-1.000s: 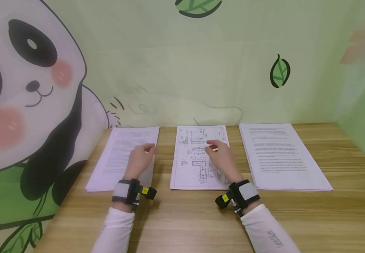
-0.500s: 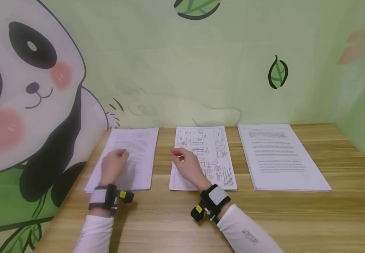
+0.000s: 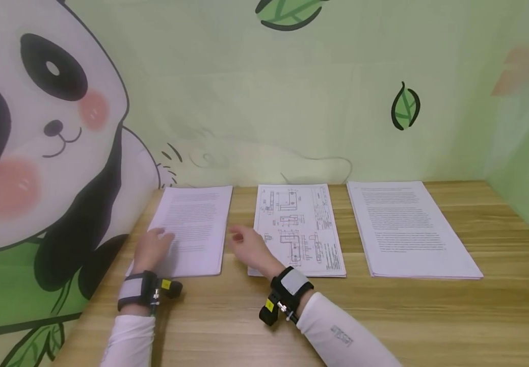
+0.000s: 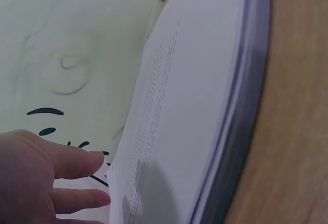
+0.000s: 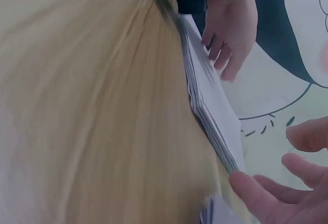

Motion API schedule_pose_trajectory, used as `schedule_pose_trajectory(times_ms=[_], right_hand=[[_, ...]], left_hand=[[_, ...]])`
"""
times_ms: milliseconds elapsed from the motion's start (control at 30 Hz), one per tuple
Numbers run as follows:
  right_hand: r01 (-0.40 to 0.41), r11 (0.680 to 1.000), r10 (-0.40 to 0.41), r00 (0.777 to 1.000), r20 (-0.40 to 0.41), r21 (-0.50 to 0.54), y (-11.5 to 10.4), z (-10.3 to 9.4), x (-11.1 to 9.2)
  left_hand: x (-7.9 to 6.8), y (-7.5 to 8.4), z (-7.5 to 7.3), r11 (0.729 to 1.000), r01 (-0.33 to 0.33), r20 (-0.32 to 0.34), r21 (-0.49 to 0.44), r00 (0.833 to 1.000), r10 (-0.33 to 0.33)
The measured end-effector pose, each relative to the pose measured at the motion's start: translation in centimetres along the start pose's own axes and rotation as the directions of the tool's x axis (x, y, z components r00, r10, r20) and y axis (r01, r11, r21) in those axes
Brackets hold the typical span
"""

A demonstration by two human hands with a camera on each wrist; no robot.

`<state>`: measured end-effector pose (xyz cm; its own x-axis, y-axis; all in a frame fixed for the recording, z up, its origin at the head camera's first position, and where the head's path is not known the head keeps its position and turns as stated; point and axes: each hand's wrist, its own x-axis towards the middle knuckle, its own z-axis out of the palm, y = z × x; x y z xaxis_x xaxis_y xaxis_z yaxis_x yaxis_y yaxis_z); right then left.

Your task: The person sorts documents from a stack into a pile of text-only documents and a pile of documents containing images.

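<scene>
My left hand (image 3: 151, 250) is over the near left part of the left stack of printed paper (image 3: 197, 219), its fingers relaxed and holding nothing. In the left wrist view, the thumb and fingers (image 4: 77, 160) are spread beside the stack's edge, and a shadow falls on the top sheet. My right hand (image 3: 249, 251) hovers between the left stack and the middle stack of drawing sheets (image 3: 312, 224), covering the latter's near left corner. Its fingers are loosely bent with nothing between them. The right wrist view shows its fingers (image 5: 251, 190) overlapping the end of the left stack (image 5: 212, 98).
A third stack of printed text pages (image 3: 411, 229) lies at the right of the wooden table (image 3: 406, 321). Behind the table stands a green wall (image 3: 292, 112) with a painted panda (image 3: 81, 168) on the left.
Both hands have moved left. My left hand has gone from the left stack's right side to its left edge; my right hand has crossed from the middle stack's right side towards the left stack.
</scene>
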<state>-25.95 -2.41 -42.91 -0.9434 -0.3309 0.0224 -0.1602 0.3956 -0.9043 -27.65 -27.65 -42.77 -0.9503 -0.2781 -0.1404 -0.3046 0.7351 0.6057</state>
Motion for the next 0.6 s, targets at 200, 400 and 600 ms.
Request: schedule_pose_trajectory(times_ms=[200,400,600], right_hand=[[-0.128,0.986,0.123,0.991,0.055,0.105,-0.1,1.1,0.3],[-0.208,0.954,0.190,0.976,0.105,0.215,-0.2,1.7,0.4],[-0.250,0.911,0.214,0.966,0.142,0.328,0.0,2.1,0.8]], left_hand=[[0.0,-0.5,0.0,0.982,-0.074,-0.024,0.174,0.997,0.080],[-0.4,-0.5,-0.4,0.997,-0.027,0.018,0.075,1.000,0.025],[-0.2,-0.9,-0.1,0.995,0.002,0.064,0.098,0.998,-0.009]])
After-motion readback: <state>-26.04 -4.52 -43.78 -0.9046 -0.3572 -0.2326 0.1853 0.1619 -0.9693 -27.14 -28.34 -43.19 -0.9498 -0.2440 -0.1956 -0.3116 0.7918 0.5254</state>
